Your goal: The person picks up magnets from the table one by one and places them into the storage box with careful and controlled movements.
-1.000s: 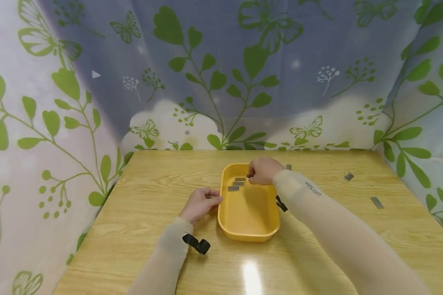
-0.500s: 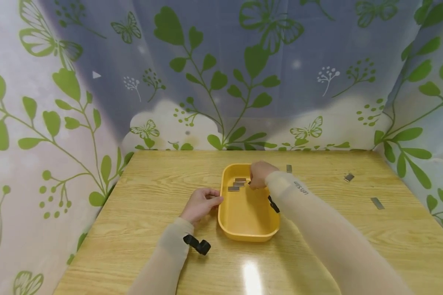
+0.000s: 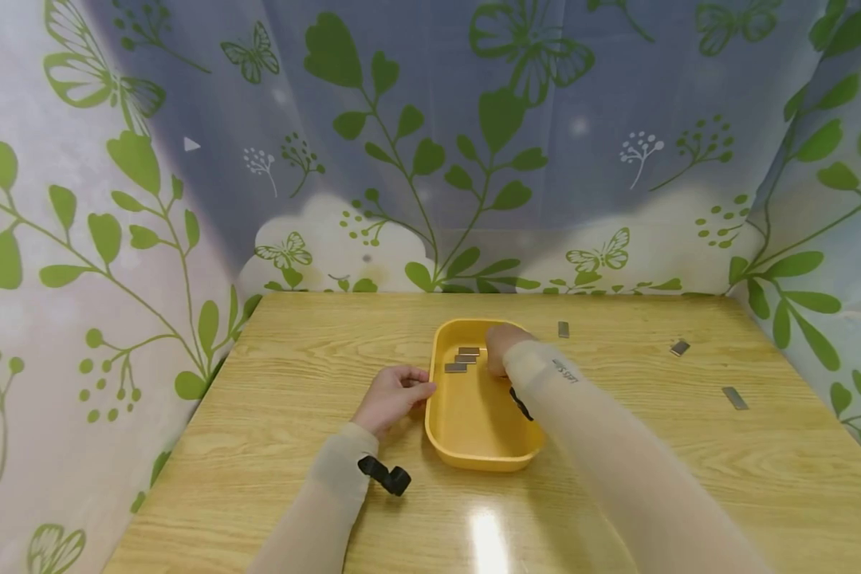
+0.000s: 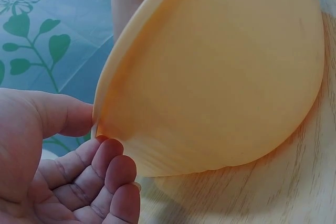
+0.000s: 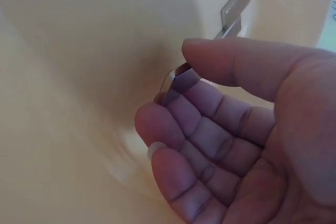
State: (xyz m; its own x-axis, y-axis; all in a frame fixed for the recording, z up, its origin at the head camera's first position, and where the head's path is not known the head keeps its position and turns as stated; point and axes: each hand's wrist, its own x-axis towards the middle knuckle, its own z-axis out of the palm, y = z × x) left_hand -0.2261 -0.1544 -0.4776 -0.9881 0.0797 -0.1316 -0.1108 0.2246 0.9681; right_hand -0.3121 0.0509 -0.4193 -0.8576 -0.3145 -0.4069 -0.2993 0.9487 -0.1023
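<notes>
A yellow plastic tray (image 3: 484, 461) stands on the wooden table. At its left wall, my left hand (image 3: 395, 399) pinches the rim between thumb and fingers, which the left wrist view shows close up. My right hand (image 3: 501, 348) is down inside the tray near its far right corner. Between its thumb and fingertips it pinches a small flat silver metal bar (image 5: 178, 80), hidden from the head view. Three similar metal bars (image 3: 465, 359) lie in a staggered row on the tray floor, left of the right hand.
More flat metal bars lie on the table right of the tray: one (image 3: 563, 329) near its far corner, another (image 3: 680, 347) farther right, and a third (image 3: 735, 398) closer to me. A patterned curtain (image 3: 402, 159) borders the table's back and sides.
My right hand has moved down into the tray and slightly nearer to me with the metal bar. The left hand keeps its place at the rim.
</notes>
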